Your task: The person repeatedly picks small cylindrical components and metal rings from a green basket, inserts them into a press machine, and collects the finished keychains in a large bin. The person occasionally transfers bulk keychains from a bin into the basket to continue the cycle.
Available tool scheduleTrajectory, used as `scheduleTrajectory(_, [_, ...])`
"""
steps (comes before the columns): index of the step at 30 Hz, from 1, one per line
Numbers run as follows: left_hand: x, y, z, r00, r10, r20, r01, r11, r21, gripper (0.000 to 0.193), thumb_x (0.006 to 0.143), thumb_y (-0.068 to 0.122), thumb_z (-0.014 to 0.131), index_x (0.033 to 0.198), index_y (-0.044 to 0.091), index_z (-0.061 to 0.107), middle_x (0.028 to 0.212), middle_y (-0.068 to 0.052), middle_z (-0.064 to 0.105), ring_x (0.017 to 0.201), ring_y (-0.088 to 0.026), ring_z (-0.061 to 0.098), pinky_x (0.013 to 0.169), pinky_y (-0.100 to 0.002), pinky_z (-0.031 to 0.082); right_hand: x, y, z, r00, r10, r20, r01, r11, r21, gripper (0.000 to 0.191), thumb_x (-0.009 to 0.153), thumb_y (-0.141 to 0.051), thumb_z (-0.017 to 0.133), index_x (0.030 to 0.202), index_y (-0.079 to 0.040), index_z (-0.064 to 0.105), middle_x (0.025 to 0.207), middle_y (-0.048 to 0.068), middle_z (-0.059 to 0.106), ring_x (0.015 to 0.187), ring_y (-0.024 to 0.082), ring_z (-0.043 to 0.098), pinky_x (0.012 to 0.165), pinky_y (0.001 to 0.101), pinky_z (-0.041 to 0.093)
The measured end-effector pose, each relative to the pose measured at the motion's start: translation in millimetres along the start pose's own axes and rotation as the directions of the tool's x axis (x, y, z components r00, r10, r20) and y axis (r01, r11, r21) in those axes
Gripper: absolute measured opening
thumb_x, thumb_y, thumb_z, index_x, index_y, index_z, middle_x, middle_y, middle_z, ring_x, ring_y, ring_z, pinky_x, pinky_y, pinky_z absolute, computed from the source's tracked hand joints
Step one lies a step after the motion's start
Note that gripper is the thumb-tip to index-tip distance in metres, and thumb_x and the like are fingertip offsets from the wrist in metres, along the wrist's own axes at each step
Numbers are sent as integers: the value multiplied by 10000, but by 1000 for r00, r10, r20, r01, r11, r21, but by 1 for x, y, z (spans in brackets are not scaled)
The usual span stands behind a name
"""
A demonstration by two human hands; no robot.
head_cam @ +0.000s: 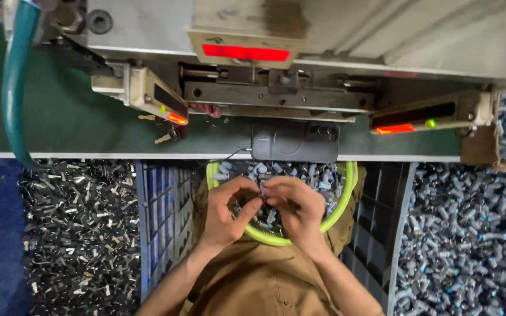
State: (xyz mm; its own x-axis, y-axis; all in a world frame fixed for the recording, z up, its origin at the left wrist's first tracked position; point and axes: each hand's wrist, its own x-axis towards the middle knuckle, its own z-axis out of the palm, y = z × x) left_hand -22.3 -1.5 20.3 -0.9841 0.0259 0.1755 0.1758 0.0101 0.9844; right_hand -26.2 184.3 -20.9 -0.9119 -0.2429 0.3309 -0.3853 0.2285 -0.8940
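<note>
A green bench [77,117] with a grey machine [276,88] stands before me, part-filled crates either side. My left hand [229,210] and right hand [300,210] pinch one small grey part [262,188] over the yellow-green basket [346,199].

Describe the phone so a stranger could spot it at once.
Start at the grey machine with the red lit strip. Below it, on the front edge of the green bench, lies a dark rectangular phone, just above the yellow-green round basket. It is the only flat, smooth slab there.

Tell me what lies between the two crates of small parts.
In the head view, a lime-green basket of small parts sits between left crate and right crate, both hands over it.
</note>
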Motion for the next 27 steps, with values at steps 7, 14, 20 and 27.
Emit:
scheduleTrajectory(7, [3, 9, 1, 1000, -12, 8, 11, 989, 149, 82, 902, 76, 749, 921, 35, 680, 697, -57, 664, 566, -100, 612, 541, -263, 454, -1, 15, 9, 968, 239, -83, -156, 823, 547, 334, 917, 224, 588, 1106, -33, 489, 1109, 203, 720, 949, 209, 703, 807, 287, 595])
scheduleTrajectory(14, [5, 42, -68, 922, 377, -83, -349, 720, -600, 95, 878, 104, 769, 932, 53, 709, 801, -51, 715, 691, -145, 658, 631, -292, 507, 4, 29, 5, 740, 656, 147, -336, 170, 926, 285, 922, 123, 615, 1078, -80, 489, 927, 124, 631, 764, 192, 588, 668, 277, 504])
scheduleTrajectory(20, [-8, 13, -39, 987, 144, 73, -146, 989, 21, 152, 836, 112, 780, 949, 41, 707, 897, -85, 724, 831, -248, 682, 740, -357, 540, 100, -11, -19, 954, 9, -299, 132, 885, 447, 366, 927, 121, 710, 1104, -53, 442, 995, 163, 655, 864, 245, 677, 698, 366, 590])
scheduleTrajectory(27, [-19, -32, 12, 983, 139, 120, -183, 780, 599, 231, 801, 100, 757, 1008, 52, 668, 1018, -104, 659, 1030, -336, 629, 902, -433, 524, 182, 0, -25, 883, -459, -101, 363, 803, -472, 298, 924, 210, 661, 1099, -20, 587, 1015, 67, 770, 868, 208, 737, 769, 322, 563])
